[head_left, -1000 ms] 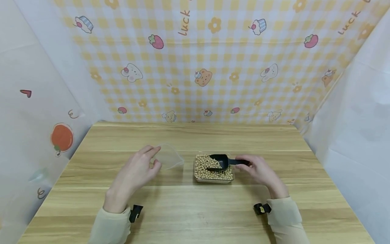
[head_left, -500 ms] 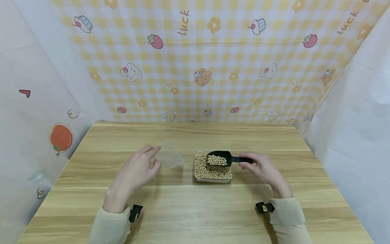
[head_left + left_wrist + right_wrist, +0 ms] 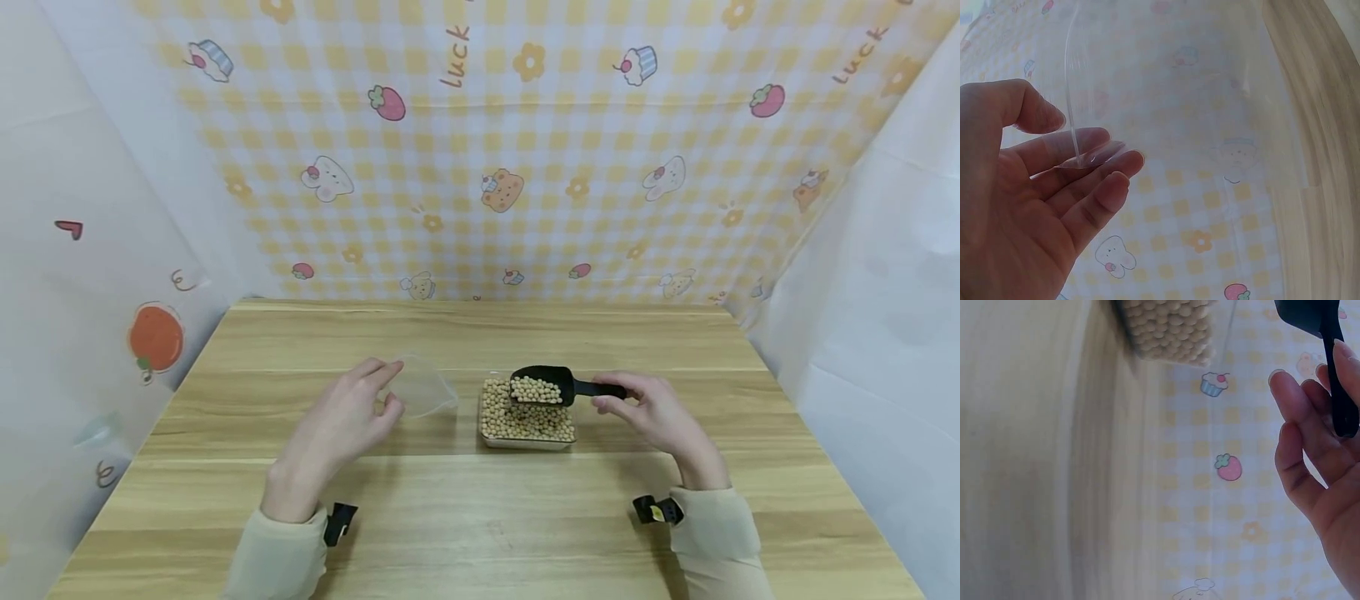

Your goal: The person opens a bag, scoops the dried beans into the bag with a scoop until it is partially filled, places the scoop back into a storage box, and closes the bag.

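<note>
My left hand (image 3: 337, 429) pinches the rim of a see-through plastic bag (image 3: 426, 390) between thumb and fingers. In the left wrist view the bag (image 3: 1172, 94) spreads open to the right of the fingertips. By its handle, my right hand (image 3: 652, 417) holds a black scoop (image 3: 546, 385) heaped with pale round beans. The scoop hangs level over a clear rectangular box (image 3: 528, 444) full of the same beans. In the right wrist view the thumb and fingers grip the scoop's handle (image 3: 1337, 394), and the box's beans (image 3: 1169, 331) show at the top.
A wooden tabletop (image 3: 480, 517) lies under everything. Behind it rises a yellow checked cloth (image 3: 465, 242), with white sheets at the left (image 3: 90, 275) and right (image 3: 855, 333) sides. The bag stands just left of the box.
My right hand has lifted the scoop out of the beans, now loaded, and moved slightly up and right. The left hand and the bag stay almost where they were.
</note>
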The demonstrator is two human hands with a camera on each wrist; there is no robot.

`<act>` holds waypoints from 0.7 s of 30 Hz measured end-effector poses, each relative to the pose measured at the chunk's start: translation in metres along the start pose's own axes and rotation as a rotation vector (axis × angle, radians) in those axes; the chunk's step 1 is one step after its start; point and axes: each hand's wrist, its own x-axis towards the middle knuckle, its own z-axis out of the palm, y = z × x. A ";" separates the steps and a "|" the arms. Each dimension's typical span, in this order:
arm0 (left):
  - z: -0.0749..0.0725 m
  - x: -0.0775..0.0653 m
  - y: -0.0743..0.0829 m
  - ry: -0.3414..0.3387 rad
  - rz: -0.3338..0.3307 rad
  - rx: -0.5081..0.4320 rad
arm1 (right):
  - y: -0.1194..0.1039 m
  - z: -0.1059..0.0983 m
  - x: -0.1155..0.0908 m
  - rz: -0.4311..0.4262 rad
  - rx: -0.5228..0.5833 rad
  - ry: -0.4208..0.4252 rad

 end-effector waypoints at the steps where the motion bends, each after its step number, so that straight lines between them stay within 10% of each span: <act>1: 0.000 0.000 0.000 0.002 0.002 0.000 | -0.002 -0.001 0.000 0.003 0.005 0.004; 21: 0.001 -0.001 0.003 0.015 0.019 -0.007 | -0.065 0.017 0.048 -0.149 0.001 -0.045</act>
